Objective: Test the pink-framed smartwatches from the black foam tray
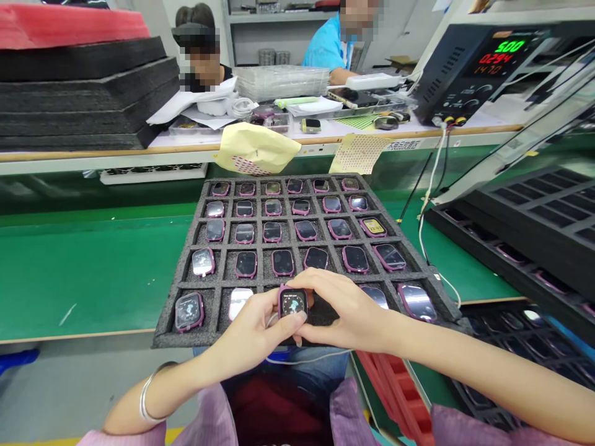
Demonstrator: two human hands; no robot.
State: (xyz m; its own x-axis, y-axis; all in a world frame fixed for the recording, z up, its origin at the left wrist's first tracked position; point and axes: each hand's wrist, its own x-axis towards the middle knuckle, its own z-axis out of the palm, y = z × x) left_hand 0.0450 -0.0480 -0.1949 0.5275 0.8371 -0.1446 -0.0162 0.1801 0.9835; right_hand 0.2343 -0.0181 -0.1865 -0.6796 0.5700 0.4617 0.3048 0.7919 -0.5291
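Observation:
Between my two hands is a purple-framed smartwatch (293, 301) with its screen lit, showing a round dial. My left hand (260, 322) grips it from the left, the thumb lying across the lower part of the screen. Curled around its top and right side are the fingers of my right hand (341, 310). Both hands are over the near edge of a black foam tray (211, 260), whose compartments hold many purple-framed watches. Most screens there are dark or reflective; one watch at the right (373, 227) shows a yellow face. A white cable (320, 358) runs below my hands.
A green bench (93, 266) lies under the tray. Stacked black foam trays (548, 217) stand at the right, with red trays (395, 390) below. On the back shelf are a power supply (465, 74), foam stacks (83, 93) and clear plastic trays (281, 82). Two people sit beyond.

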